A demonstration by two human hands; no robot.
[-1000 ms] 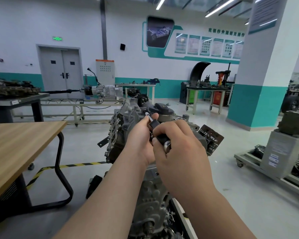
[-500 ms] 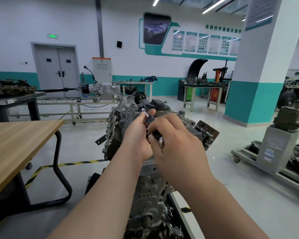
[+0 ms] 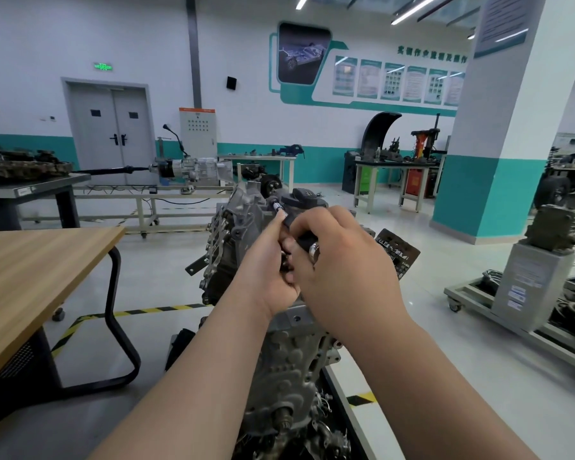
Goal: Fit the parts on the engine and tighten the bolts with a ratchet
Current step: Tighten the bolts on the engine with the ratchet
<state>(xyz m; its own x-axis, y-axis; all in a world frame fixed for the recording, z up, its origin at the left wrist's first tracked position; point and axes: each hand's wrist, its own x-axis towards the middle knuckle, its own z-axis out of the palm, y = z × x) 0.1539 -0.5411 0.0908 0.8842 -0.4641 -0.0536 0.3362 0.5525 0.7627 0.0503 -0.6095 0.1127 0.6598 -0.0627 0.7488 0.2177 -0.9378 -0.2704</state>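
Table (image 3: 30, 260): wooden top at far left, well apart from the engine and both hands
Engine (image 3: 234, 224): in the centre, rising away from the person; the work point is at its upper end, up and to the left of the fingers
Left hand (image 3: 266, 270): the nearer one to the work point; fingers curled round the front of the ratchet, one digit stretched along the shaft toward the socket end
Ratchet (image 3: 278, 209): long axis runs from the hands up, left and away into the engine's top; its socket end meets the casting there, and the bolt itself is hidden, so I cannot tell whether it is seated
Right hand (image 3: 346, 263): just behind the left and touching it; fingers clamped round the black handle at the rear end
What the turn depends on: probably the left hand keeping the shaft in line with the bolt while the right hand works the handle about that axis; a tilt could slip the socket off
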